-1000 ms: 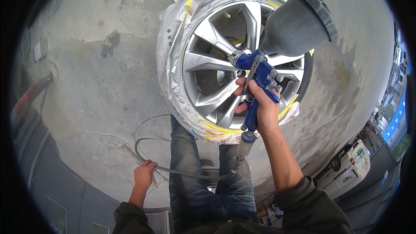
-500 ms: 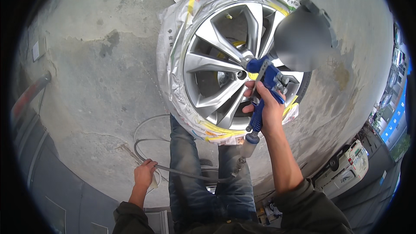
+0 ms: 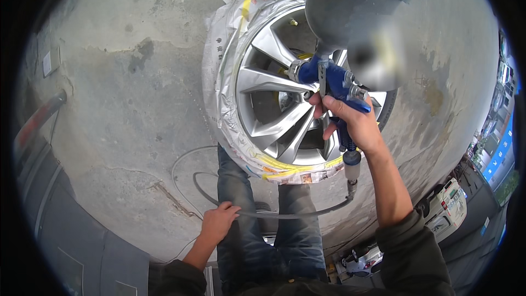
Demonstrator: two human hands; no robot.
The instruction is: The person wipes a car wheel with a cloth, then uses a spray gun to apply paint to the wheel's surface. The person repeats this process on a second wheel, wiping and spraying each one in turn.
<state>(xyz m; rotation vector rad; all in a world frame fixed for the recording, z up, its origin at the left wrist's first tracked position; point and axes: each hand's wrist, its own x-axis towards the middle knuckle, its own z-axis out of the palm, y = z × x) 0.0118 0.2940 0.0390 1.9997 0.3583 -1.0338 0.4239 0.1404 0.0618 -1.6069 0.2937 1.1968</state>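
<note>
My right hand (image 3: 361, 126) grips a blue spray gun (image 3: 326, 79) by its handle, over a silver alloy wheel (image 3: 274, 131). A large grey cup (image 3: 345, 11) sits on the gun's top, partly blurred at its lower right. The tyre around the rim is masked with paper, plastic and yellow tape (image 3: 224, 82). From a fitting below the handle a grey hose (image 3: 298, 215) curves leftward over my jeans to my left hand (image 3: 219, 220), whose fingers are closed on it.
Stained concrete floor (image 3: 137, 77) surrounds the wheel. A red-and-grey pipe (image 3: 38, 120) and grey panels (image 3: 76, 225) are at the left. A white vehicle (image 3: 446, 208) and a blue sign (image 3: 498, 148) appear at the right edge.
The gun, in my right hand, has shifted right, with its cup swung higher. My left hand has moved right with the hose, toward my legs.
</note>
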